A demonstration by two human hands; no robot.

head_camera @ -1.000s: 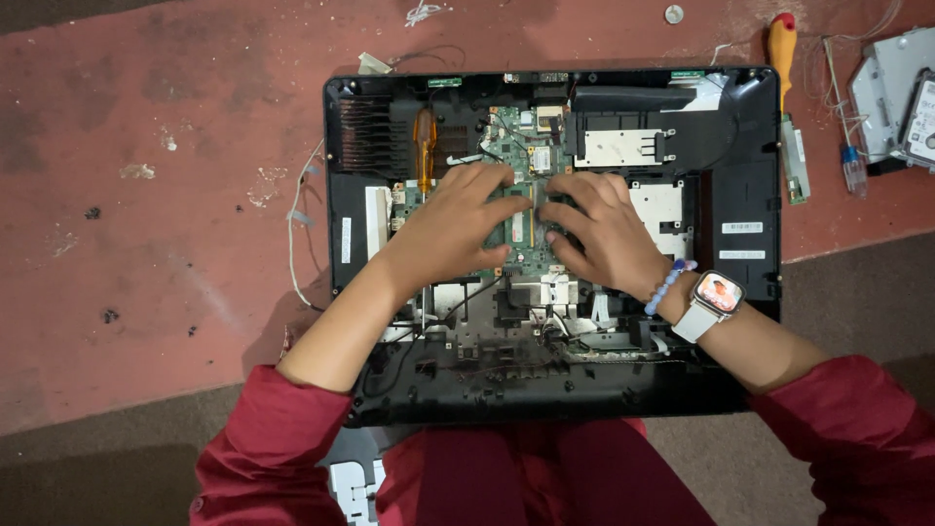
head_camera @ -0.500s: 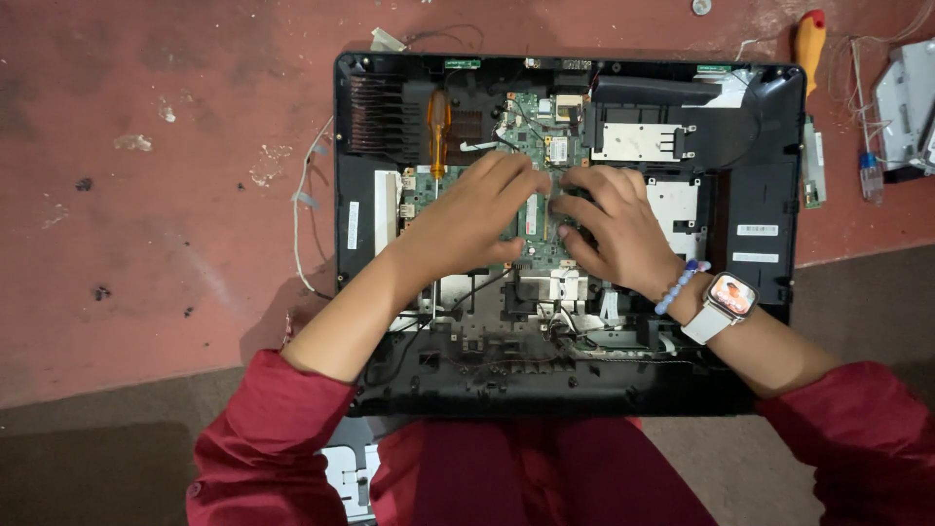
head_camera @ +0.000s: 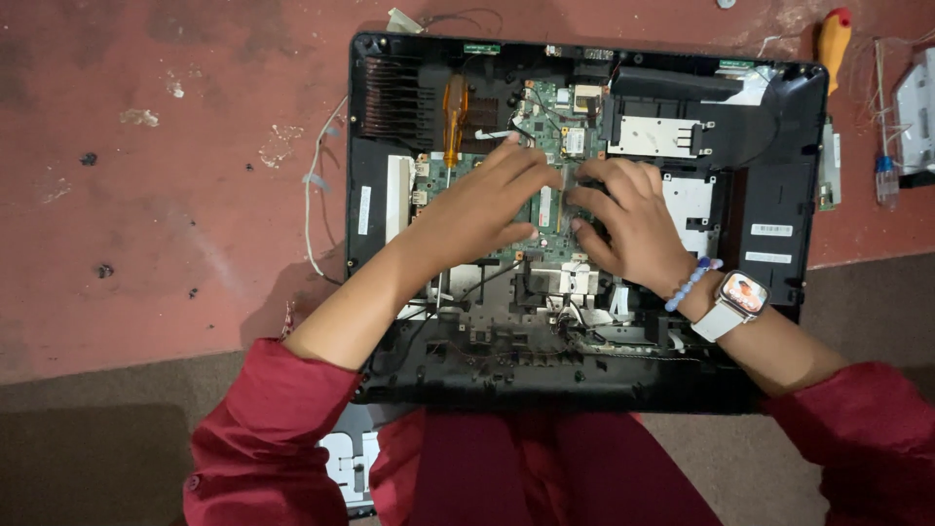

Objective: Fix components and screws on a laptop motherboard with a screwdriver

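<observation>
Sleeves (head_camera: 263, 429) of dark red cloth fill the bottom of the view, one on each forearm, with a white ribbed part (head_camera: 349, 460) lying on the floor between them. Just above lies an opened computer case (head_camera: 779, 185), black, flat on its face, its near edge against the person's lap. Its lower part holds a tangle of black brackets and thin wires.

On the right wrist sit a watch (head_camera: 732, 302) with a white strap and a blue bead bracelet (head_camera: 690, 284). The right hand (head_camera: 633, 224) lies palm down over the middle of the case, fingers curled, their tips pressing on the green circuit board (head_camera: 545, 209). The left hand (head_camera: 482, 205) reaches in from the other side, also palm down, its fingers stretched out nearly flat, meeting the right fingertips over a narrow strip in the middle of that board. Neither hand is closed around anything that shows; whether the fingertips pinch the strip is hidden.

Farther in, a copper-coloured pipe (head_camera: 454, 107) runs beside a block of dark cooling fins (head_camera: 394, 97) at the case's far left corner. A metal bay (head_camera: 657, 136) sits to the far right of the board.

Beyond the case lies a red, scuffed floor (head_camera: 166, 185). A thin white cable (head_camera: 314, 195) trails off the case's left side. A screwdriver (head_camera: 831, 39) with an orange handle lies past the far right corner, near a small tool with a blue grip (head_camera: 884, 180).
</observation>
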